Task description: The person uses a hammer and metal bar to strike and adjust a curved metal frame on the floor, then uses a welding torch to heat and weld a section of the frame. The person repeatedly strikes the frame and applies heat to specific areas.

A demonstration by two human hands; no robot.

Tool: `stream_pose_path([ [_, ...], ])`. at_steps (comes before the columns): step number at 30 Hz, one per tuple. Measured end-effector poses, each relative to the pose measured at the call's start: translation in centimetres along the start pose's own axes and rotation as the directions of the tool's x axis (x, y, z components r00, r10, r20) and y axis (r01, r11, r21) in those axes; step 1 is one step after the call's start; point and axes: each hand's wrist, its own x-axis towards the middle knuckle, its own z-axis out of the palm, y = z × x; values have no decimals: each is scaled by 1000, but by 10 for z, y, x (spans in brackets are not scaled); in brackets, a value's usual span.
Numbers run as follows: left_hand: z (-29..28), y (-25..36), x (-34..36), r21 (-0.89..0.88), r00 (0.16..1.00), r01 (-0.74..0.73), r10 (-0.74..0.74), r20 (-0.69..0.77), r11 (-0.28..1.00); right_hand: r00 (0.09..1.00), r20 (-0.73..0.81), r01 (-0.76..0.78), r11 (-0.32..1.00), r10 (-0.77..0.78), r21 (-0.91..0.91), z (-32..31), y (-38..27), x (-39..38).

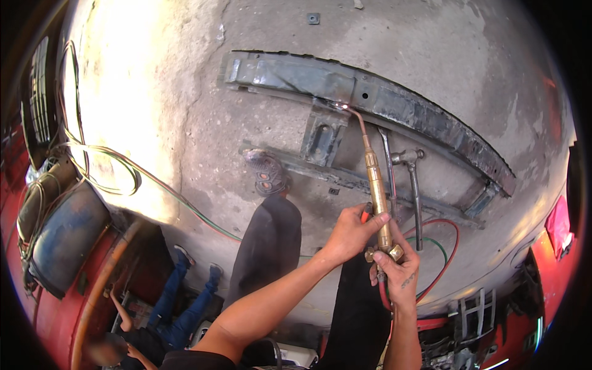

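Observation:
A brass gas torch with a thin bent copper tip is held across the middle of the view. Its tip glows small and bright against the lower edge of a long, curved grey metal beam on the floor. My left hand closes around the torch's body, thumb pressed on the brass. A small orange thing with a dark end shows at those fingers, its kind unclear. Closed at the torch's valve end is my right hand, by the brass knobs. Red and green hoses curve near it.
A hammer and a metal bar lean by the beam. My shoe rests at the lower rail. Hoses trail left across the concrete. Another person is low at the left, beside red bodywork.

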Motion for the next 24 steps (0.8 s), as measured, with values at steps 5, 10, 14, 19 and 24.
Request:
stream_pose_path([
  [5,1,8,-2,30,999,37,-37,-5,999,1000,-15,-4,1000,4,-4,1,-3,-1],
  [10,2,5,0,65,999,39,-39,7,997,1000,-17,3,1000,-3,-18,0,-6,-2],
  [14,2,8,0,55,999,42,-43,23,998,1000,-10,-16,1000,16,-23,-3,-8,-1],
  [19,2,10,-1,-11,998,47,-46,38,999,999,6,-50,998,51,-32,-3,-19,2],
  [24,3,16,-1,-11,998,59,-59,24,998,998,16,-56,998,57,-23,-4,-21,4],
])
